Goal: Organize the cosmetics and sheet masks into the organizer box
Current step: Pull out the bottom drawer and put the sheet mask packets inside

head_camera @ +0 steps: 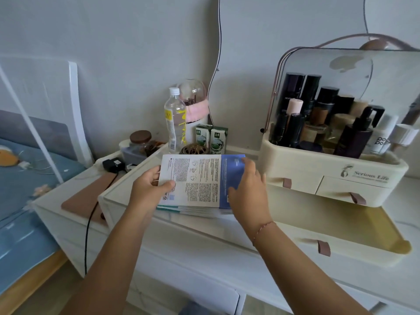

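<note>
A stack of sheet masks (pixel 197 180), white and blue with small print, is held flat over the dresser top at centre. My left hand (pixel 148 187) grips its left edge with the thumb on top. My right hand (pixel 246 187) holds its right edge over the blue panel. To the right stands the cream organizer box (pixel 295 169), its clear lid raised and its top compartment filled with several dark cosmetic bottles (pixel 318 119). Its bottom drawer (pixel 354 248) is pulled out toward me and looks empty.
Behind the masks stand a water bottle (pixel 175 119), two green cartons (pixel 211 139), a brown-lidded jar (pixel 139 139) and a wavy mirror (pixel 218 64). A black charger and cable (pixel 112 164) lie at the left. A bed (pixel 27 178) is at far left.
</note>
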